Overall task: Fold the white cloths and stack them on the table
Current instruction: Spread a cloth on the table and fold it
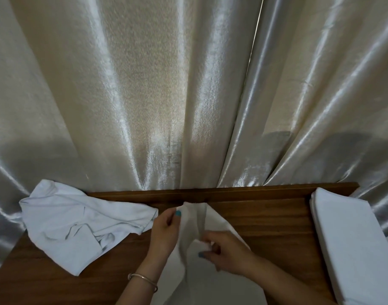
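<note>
Over table (265,219), left hand (164,230), right hand (228,252) pinching white cloth (212,219)

The surface (265,219) is reddish-brown wood with dark lengthwise grain. The crumpled cloth (78,225) on the left is white with a faint blue cast; the folded stack (351,243) on the right is plain white, as is the held cloth (195,280). The curtain (155,95) is glossy cream-silver, perhaps finely textured. Fingernails are teal; the bracelet (142,278) is pale metal.
</note>
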The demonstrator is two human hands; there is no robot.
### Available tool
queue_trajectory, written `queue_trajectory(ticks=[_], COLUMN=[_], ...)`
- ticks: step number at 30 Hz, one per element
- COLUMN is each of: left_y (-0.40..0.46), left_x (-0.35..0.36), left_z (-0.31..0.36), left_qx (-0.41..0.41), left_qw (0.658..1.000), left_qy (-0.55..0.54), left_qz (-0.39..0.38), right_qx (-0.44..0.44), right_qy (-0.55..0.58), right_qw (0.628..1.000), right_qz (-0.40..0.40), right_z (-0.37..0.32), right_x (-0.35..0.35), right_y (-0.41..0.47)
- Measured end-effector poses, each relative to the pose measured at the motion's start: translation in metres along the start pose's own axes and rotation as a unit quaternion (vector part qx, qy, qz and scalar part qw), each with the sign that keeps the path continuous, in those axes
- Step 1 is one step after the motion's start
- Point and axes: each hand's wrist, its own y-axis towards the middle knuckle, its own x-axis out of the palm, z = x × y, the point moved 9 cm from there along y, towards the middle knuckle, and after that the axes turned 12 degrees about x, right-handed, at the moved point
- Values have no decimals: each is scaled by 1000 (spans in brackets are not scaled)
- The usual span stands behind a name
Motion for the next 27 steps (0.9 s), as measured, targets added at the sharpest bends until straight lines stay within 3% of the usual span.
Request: queue_trajectory(ticks=[3,8,16,27], left_y=[0,3,2,-4], left_x=[5,19,19,18], left_z=[11,29,36,35], left_qx=[35,53,62,85], left_qw=[999,995,993,992], left_qy=[5,-58,-75,-65], left_qz=[-16,-57,-62,-65], right_qx=[11,-9,75,72], right_qy=[153,82,220,364], right_qw=[987,991,961,911], right_qz=[38,102,153,177], right_z=[-19,-40,-17,-20], right_x=[-37,-67,-73,-74], right_y=[9,15,22,22])
